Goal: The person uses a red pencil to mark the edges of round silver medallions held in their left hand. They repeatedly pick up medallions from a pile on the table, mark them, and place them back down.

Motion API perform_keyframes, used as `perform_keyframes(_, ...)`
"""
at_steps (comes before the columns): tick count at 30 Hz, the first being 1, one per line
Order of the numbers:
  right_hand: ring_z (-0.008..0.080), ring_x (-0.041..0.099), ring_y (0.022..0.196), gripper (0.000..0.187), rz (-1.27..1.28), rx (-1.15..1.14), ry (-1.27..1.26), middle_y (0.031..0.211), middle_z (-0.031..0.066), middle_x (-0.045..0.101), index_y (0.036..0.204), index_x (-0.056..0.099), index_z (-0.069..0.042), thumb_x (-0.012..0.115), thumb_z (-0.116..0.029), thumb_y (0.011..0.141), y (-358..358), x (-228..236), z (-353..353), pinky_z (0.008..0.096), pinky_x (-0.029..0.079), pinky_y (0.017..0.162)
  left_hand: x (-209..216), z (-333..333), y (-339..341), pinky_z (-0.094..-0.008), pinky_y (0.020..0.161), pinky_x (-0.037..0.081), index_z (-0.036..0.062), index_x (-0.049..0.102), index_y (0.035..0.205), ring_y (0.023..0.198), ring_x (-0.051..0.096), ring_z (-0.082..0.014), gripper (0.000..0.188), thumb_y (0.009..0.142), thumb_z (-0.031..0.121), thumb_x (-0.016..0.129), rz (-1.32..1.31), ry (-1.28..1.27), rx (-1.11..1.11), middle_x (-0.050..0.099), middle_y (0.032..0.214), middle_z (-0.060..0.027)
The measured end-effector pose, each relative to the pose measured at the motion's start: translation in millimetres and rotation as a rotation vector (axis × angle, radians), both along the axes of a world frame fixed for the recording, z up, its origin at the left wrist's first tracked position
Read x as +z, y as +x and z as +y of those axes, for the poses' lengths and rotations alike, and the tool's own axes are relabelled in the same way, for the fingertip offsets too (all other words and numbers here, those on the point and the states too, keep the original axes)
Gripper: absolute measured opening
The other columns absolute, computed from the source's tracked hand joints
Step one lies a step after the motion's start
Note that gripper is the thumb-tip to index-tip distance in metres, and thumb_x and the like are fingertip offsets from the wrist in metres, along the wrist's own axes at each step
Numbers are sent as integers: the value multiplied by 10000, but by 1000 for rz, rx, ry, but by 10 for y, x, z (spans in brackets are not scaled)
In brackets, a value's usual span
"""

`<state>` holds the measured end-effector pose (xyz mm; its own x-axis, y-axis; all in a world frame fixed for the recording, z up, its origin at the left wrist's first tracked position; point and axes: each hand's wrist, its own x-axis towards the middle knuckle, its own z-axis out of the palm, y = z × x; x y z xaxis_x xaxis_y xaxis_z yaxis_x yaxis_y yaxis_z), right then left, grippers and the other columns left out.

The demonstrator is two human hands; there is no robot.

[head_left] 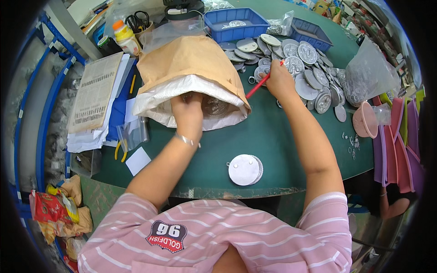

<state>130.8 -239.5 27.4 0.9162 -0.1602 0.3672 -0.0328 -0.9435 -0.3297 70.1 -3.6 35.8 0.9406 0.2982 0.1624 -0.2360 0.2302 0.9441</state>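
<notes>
My left hand (187, 105) reaches into the mouth of a brown paper bag (191, 61) with a white lining. Its fingers are hidden inside, beside round metal pieces (214, 107) that show in the opening. Between the fingers of my right hand (279, 78) is a slim red stick (258, 86), its lower end near the bag's right edge. That hand is over the left side of a heap of silvery round medallions (314, 75), some embossed and some plain. Close to the table's front edge lie two stacked discs (244, 169), the upper one plain with two small studs.
Blue trays (234, 34) stand at the back. To the right are a clear plastic bag (371, 73), a pink cup (365, 119) and small metal rings (352, 145). Papers (95, 95) and yellow-handled pliers (121, 151) lie left. Another person's arm (395, 208) shows at far right.
</notes>
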Motion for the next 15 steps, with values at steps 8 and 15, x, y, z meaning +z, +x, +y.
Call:
perform_keyframes(8, 403, 593, 771, 235, -57, -66, 172, 773, 213, 610, 752, 508, 6, 681, -145, 701, 181, 80, -123, 424, 479, 674, -251, -2, -649, -271, 825, 425, -1, 427, 1163, 997, 482, -154, 411, 777, -51, 558, -170, 152, -259, 479, 1129, -95)
perform_keyframes(15, 117, 569, 706, 315, -386, 227, 956, 757, 130, 635, 680, 382, -48, 670, 72, 726, -851, 363, 122, 240, 471, 636, -246, 3, -664, -257, 804, 451, -8, 468, 1160, 966, 524, -162, 439, 756, -52, 632, -134, 160, -506, 519, 1084, -98)
